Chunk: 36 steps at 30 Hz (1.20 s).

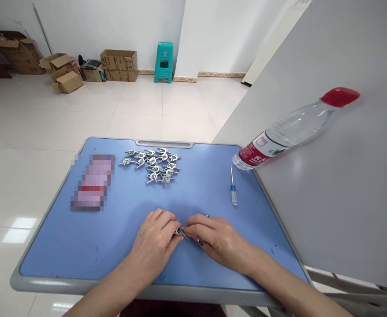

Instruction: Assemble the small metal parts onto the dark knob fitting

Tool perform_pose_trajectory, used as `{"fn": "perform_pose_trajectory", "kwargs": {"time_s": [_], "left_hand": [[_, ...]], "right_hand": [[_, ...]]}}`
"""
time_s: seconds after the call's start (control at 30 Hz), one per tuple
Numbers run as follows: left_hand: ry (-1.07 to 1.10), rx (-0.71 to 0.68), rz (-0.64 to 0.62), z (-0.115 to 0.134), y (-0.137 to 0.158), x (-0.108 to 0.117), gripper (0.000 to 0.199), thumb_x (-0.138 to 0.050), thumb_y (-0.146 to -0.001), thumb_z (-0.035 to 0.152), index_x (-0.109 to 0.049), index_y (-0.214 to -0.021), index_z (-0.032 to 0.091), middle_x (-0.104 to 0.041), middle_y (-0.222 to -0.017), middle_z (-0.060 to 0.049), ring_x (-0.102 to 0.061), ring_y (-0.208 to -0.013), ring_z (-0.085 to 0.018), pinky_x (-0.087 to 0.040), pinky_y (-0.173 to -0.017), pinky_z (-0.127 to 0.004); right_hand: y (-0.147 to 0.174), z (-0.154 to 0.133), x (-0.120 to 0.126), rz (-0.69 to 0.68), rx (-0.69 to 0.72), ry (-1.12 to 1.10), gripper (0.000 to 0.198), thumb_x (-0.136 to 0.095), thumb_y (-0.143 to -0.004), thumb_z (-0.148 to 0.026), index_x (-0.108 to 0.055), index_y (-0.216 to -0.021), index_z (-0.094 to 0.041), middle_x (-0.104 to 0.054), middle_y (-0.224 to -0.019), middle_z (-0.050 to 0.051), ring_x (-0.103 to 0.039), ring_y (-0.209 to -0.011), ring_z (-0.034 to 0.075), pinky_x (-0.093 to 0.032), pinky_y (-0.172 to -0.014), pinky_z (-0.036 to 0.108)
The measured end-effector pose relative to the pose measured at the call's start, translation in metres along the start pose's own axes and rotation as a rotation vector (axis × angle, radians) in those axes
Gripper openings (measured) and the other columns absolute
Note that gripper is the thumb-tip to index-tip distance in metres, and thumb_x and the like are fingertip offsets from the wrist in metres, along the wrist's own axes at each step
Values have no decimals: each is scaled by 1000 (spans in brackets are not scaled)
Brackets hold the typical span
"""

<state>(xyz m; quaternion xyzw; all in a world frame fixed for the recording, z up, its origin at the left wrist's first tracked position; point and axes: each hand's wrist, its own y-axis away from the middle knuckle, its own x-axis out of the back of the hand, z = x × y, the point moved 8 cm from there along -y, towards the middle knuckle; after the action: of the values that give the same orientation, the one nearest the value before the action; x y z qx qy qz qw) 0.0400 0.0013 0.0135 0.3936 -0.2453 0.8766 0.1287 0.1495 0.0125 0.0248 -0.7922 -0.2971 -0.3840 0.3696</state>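
Observation:
Near the front of the blue table [114, 246], my left hand [156, 235] is closed on a small silvery metal part [180, 231] with a thin pin sticking out. The fingertips of my right hand [217, 237] pinch the same part from the other side; my fingers partly cover it. Several similar metal parts [152, 162], each a flat plate with a hole and thin pins, lie loosely grouped beyond my hands. To the right of them rests a screwdriver [233, 189] with a clear and blue handle, its tip pointing away from me.
A water bottle [289, 130] with a red cap stands at the table's far right, beside a grey panel [345, 185]. A pixelated pinkish rectangle [94, 180] lies on the left. Cardboard boxes [119, 66] and a teal stool [163, 61] stand along the wall.

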Motion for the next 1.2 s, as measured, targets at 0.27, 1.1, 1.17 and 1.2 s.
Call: {"fn": "perform_pose_trajectory", "kwargs": {"time_s": [0.27, 1.1, 1.17, 1.2], "left_hand": [[4, 0, 16, -1, -2, 1, 6, -53, -94, 15, -59, -95, 16, -62, -89, -4, -54, -80, -20, -46, -68, -34], [11, 15, 7, -1, -1, 0, 6, -54, -94, 17, -60, -93, 17, -63, -89, -4, -55, -81, -19, -47, -69, -33], [16, 20, 4, -1, -1, 0, 8, -53, -95, 17, -61, -94, 17, -64, -90, -4, -55, -82, -19, -47, -71, -34], [22, 20, 3, -2, -1, 0, 7, -53, -94, 17, -61, -95, 17, -64, -91, -4, -55, -83, -19, -47, -71, -34]], "right_hand": [[4, -9, 2, 34, 95, 175, 30, -36, -91, -1, -58, -104, -16, -70, -88, 5, -59, -60, 12, -40, -49, 25], [-1, 27, 10, -88, -443, -367, 13, -46, -97, -25, -58, -95, -20, -62, -90, 3, -56, -70, 13, -45, -62, 24], [2, 35, 18, -69, -549, -475, 22, -38, -101, -31, -57, -97, -21, -60, -87, 3, -56, -73, 14, -46, -65, 24], [2, 37, 21, -55, -575, -536, 26, -35, -102, -34, -57, -97, -21, -59, -85, 2, -56, -75, 14, -47, -67, 25]]}}
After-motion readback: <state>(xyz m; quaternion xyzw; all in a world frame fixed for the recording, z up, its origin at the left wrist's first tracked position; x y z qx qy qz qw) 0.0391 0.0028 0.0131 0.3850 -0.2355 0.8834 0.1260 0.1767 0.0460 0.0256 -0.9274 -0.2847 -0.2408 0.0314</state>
